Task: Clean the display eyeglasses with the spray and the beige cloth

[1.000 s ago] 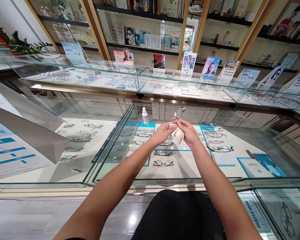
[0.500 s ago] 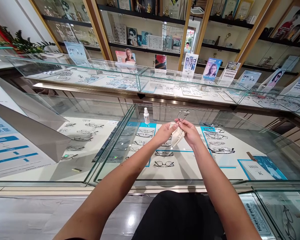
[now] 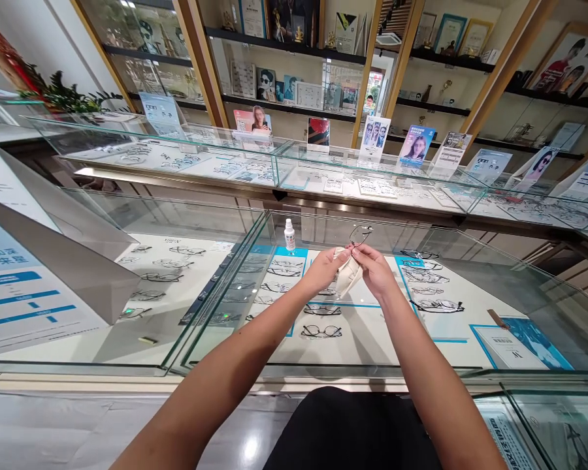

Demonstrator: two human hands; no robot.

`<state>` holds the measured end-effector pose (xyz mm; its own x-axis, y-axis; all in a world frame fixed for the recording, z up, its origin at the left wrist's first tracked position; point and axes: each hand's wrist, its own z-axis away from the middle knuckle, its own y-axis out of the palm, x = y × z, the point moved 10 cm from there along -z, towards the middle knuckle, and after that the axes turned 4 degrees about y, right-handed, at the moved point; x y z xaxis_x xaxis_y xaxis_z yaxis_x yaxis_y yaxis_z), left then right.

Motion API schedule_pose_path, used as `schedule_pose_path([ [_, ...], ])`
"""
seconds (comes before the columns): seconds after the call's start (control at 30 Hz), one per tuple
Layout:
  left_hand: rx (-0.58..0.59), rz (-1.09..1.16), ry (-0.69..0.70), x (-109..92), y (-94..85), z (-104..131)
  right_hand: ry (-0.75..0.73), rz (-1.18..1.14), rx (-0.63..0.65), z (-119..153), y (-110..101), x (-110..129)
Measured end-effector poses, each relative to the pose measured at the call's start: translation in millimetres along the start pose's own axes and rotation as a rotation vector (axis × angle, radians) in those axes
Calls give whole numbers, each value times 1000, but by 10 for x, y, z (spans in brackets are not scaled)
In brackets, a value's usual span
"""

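The eyeglasses, with thin dark frame, are held tilted, rising above the joined fingers. A cream cloth, soft and folded, hangs just below them.

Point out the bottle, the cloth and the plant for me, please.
Bottle (image 3: 289, 239), head view: on its labelled body.
Cloth (image 3: 347, 278), head view: on its part hanging below the fingers.
Plant (image 3: 61, 93), head view: on its leaves.
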<state>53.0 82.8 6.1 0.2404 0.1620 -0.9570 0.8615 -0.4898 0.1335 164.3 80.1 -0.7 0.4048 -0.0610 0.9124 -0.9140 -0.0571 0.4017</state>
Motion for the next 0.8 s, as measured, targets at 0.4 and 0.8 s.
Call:
schedule_pose_path([
  [0.4, 90, -153, 43, 10, 28, 0, 56, 13, -90, -10, -107, -66],
  [0.8, 8, -167, 70, -39, -30, -14, 18, 40, -131, -12, -143, -6],
])
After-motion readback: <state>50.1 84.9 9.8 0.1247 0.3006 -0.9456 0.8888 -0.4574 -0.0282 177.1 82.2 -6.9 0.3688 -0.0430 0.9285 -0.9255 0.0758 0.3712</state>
